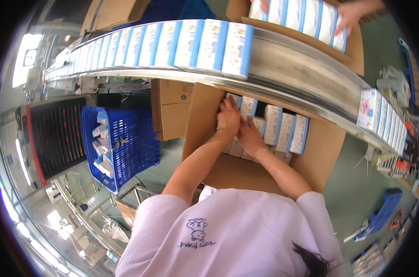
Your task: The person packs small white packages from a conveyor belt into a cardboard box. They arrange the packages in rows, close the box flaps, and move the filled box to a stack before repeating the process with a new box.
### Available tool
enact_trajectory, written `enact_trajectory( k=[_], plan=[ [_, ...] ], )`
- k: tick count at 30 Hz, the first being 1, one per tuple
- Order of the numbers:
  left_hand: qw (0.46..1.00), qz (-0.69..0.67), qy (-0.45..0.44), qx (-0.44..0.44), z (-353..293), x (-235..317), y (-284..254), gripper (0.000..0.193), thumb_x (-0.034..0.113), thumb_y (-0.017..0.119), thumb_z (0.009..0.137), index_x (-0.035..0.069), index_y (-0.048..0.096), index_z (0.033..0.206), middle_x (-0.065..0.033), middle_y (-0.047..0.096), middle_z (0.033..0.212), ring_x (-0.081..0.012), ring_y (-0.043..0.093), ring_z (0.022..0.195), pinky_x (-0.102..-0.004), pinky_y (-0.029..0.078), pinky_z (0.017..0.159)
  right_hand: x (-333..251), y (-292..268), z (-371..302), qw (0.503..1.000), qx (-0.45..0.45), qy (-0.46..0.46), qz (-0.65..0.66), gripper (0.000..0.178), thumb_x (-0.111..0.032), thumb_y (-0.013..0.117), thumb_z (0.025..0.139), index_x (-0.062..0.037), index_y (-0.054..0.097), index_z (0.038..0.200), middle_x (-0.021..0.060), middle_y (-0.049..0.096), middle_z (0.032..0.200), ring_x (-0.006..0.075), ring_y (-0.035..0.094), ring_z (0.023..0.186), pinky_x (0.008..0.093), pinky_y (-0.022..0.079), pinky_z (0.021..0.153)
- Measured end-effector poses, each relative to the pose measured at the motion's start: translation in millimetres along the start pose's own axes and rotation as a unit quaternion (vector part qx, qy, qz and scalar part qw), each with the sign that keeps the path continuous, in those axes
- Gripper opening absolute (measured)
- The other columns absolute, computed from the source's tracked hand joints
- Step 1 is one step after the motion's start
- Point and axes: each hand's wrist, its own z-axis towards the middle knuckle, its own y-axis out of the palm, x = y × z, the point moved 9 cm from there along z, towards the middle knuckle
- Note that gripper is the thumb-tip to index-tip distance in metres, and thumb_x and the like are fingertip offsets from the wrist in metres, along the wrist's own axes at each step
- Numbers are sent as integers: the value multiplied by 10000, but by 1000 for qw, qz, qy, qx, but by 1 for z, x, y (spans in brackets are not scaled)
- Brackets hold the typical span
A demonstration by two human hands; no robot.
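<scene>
An open cardboard box (327, 159) stands before me with white-and-blue tissue packs (288, 131) inside, in upright rows. My left hand (228, 116) reaches into its far left corner, fingers bent over a pack there. Close beside it, my right hand (252, 137) is curled against the same group of packs, thumb pointing away from me. Both hands partly cover the packs they grip, so their fingertips are hard to see. A dark gap shows between the packs to the right of my hands.
Beyond the box runs a conveyor (302, 57) with a long row of tissue packs (186, 44) at left and more packs (380, 115) at right. Across it, another person's hand (350, 16) touches packs in a second box (292, 34). A blue basket (131, 143) holds loose packs.
</scene>
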Motion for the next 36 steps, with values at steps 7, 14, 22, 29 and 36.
enact_trajectory(
  k=[7,14,22,29,36],
  plan=[
    [982,-135,119,-56,-20,9,-19,843,381,668,685,-36,319,1329,-247,309,1317,-376,362,1174,-443,375,942,-4,-58,-63,987,-93,120,-59,891,-441,711,657,47,348,1309,254,184,1426,380,169,1338,534,109,1078],
    [953,-84,264,-123,-41,21,-5,1214,606,752,472,126,171,1424,-173,94,1475,-448,95,1332,-618,171,1020,50,-52,-32,982,-66,152,-85,904,-334,727,666,61,279,1344,198,193,1450,291,157,1364,509,101,1090],
    [942,-57,274,-184,-17,48,-3,1085,747,615,544,304,165,1426,-108,94,1490,-549,200,1237,-717,202,909,108,-110,-104,952,-3,302,-38,991,-484,773,565,-153,312,1377,154,252,1430,310,235,1328,532,233,1033],
    [809,-340,351,-328,43,80,25,794,529,721,641,81,482,1251,-174,504,1228,-275,447,1173,-356,340,990,187,-55,-59,887,-218,350,208,808,-646,605,691,-114,471,1284,197,414,1326,315,371,1243,367,336,990],
    [962,-258,83,26,-14,3,-35,792,515,739,597,15,479,1154,-192,483,1077,-318,466,935,-397,389,733,89,-100,-129,935,112,329,-70,808,-535,701,646,-186,425,1320,248,239,1391,465,199,1285,609,198,996]
  ],
)
